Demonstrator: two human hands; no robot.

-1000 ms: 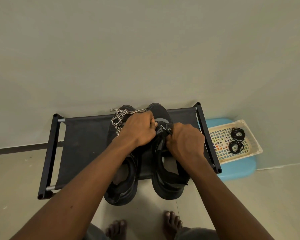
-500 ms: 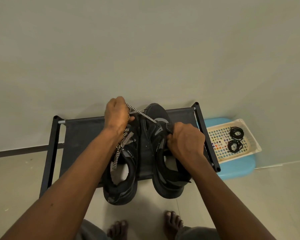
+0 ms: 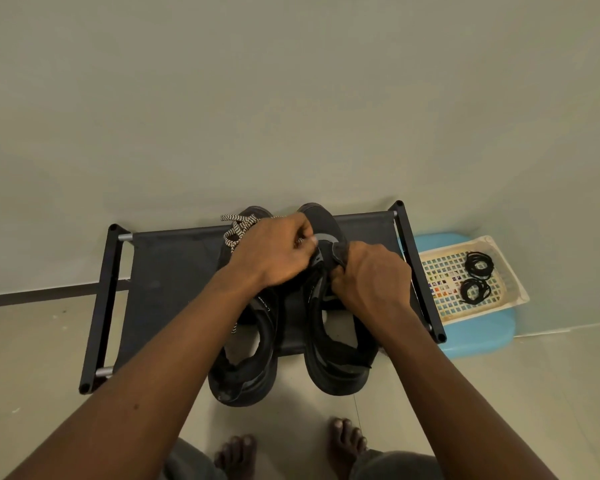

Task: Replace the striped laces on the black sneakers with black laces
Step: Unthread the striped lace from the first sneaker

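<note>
Well, it's the stripping-out stage. Both hands are busy over the right sneaker [image 3: 340, 344], which stands toe-to-the-wall on a black rack [image 3: 174, 278], with the left sneaker [image 3: 246, 362] just beside it at nine o'clock. The right hand [image 3: 373, 280] is curled tight around the tongue and upper, holding the shoe steady. The left hand [image 3: 274, 252] reaches across from nine o'clock, thumb and fingertips pinched together at the eyelets. A fleck of stripe shows at the fingers, so it looks to be nipping the striped lace [image 3: 238, 230], though the pinch itself is mostly hidden. The loose bulk of that lace is heaped on the left sneaker's toe, at eleven o'clock of the left hand.

Next move, by the look of it: draw the strand up and out of its eyelet while the right hand braces against the tug, then go for the next row. The new laces sit untouched, so this reads as early going.

Now the count: two sneakers, two hands, one rack. Over at three o'clock, well apart, one cream basket [image 3: 444, 271] on a blue stool [image 3: 478, 332] holds two coils of black laces [image 3: 478, 265], one above the other. The striped lace is one heap; whether it's one lace or two can't be told. Two bare feet [image 3: 347, 441] show at six o'clock.
</note>
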